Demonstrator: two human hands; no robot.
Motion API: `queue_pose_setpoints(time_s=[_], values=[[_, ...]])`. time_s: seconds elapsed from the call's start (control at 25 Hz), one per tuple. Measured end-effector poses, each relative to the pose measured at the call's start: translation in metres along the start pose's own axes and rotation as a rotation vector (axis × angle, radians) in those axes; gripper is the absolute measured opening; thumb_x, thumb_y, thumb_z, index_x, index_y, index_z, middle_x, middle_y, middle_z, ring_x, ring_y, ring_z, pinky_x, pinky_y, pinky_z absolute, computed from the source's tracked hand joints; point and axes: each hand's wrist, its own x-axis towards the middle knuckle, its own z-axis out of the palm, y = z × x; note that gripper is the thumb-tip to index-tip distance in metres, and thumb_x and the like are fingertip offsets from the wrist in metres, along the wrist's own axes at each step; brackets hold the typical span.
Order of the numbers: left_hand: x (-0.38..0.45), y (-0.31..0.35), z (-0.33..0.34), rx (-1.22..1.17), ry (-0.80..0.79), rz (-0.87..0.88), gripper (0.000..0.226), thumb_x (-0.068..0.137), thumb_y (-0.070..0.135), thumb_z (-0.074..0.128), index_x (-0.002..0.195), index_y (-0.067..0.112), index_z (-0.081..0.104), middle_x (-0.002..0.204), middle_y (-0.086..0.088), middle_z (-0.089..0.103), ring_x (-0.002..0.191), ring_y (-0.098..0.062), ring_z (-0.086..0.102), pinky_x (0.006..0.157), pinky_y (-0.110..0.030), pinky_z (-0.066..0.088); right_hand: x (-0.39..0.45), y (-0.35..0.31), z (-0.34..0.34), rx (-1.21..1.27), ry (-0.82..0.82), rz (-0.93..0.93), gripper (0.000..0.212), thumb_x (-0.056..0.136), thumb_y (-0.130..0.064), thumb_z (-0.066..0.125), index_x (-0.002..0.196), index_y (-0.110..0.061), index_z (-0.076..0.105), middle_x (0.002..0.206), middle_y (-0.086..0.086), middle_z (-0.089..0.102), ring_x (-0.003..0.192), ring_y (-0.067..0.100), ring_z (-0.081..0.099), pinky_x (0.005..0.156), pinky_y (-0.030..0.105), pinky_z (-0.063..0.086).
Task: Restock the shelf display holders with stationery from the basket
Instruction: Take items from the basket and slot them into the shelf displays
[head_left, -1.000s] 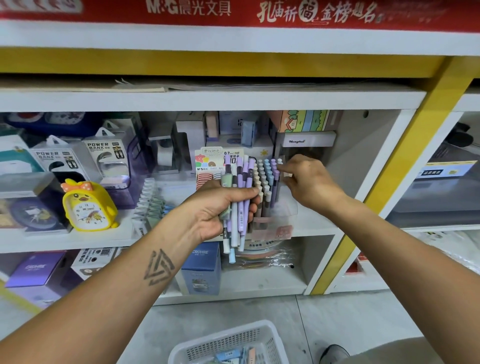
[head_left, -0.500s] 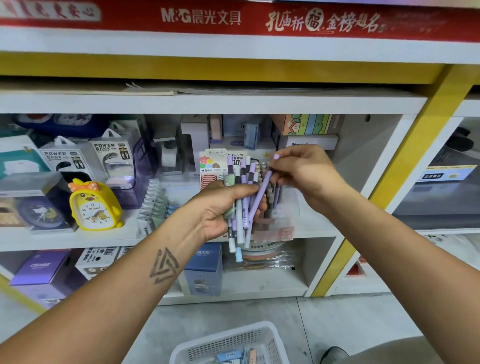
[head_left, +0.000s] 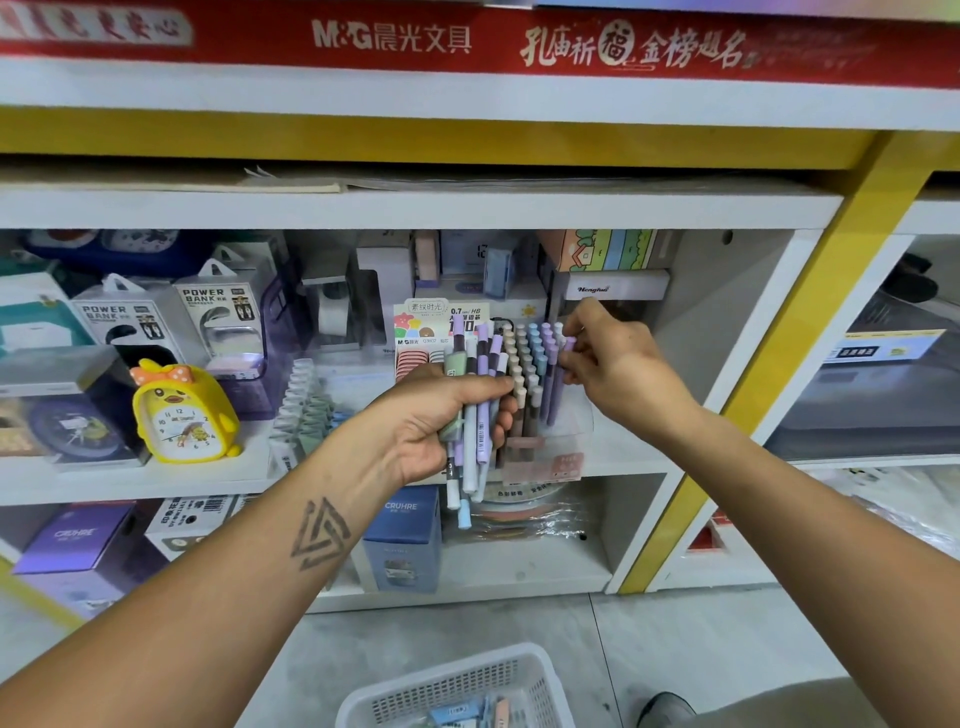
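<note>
My left hand (head_left: 441, 423) grips a bundle of pastel pens (head_left: 475, 415), purple, pale blue and green, upright in front of the middle shelf. Just right of it stands a clear display holder (head_left: 563, 441) packed with rows of beige, blue and purple pens. My right hand (head_left: 615, 361) pinches one purple pen (head_left: 558, 382) by its top, its lower end down in the holder's right-hand row. A white plastic basket (head_left: 457, 686) with more stationery sits on the floor below.
A yellow chick alarm clock (head_left: 182, 413) and power bank boxes (head_left: 218, 312) stand on the shelf to the left. Boxes (head_left: 402, 535) fill the lower shelf. A yellow upright post (head_left: 779, 332) borders the bay on the right. A shoe (head_left: 665, 709) shows beside the basket.
My right hand pulled a purple pen from the bundle in my left hand, carried it right and stood it in the holder. The left hand kept still.
</note>
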Motion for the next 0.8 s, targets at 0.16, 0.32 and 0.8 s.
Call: queue_pose_setpoints(time_s=[0.16,0.32,0.8], values=[[0.001,0.000,-0.001,0.010,-0.016,0.000,0.010,0.079,0.002,0.074,0.070,0.003,0.078,0.072,-0.015,0.070,0.056,-0.020,0.066,0.054,-0.027,0.057,-0.002,-0.001,0.001,0.016,-0.028,-0.008,0.029,0.099,-0.013,0.056,0.092,-0.035,0.040,0.085,-0.003,0.064,0.080,0.016,0.071,0.067,0.032,0.061],[-0.001,-0.001,0.000,0.032,-0.038,0.008,0.004,0.076,0.003,0.076,0.073,0.003,0.079,0.072,-0.014,0.071,0.057,-0.020,0.066,0.054,-0.027,0.057,-0.002,0.000,0.005,-0.007,-0.094,-0.040,0.020,0.097,-0.015,0.057,0.095,-0.029,0.044,0.084,0.003,0.067,0.080,0.025,0.069,0.073,0.051,0.058],[-0.003,-0.003,0.001,0.060,-0.136,0.041,0.009,0.077,0.006,0.077,0.086,0.005,0.077,0.079,-0.016,0.070,0.063,-0.022,0.067,0.056,-0.029,0.057,0.009,-0.046,0.003,0.534,-0.141,0.340,0.018,0.087,-0.033,0.077,0.081,-0.016,0.077,0.061,-0.008,0.067,0.051,0.001,0.054,0.047,0.015,0.040]])
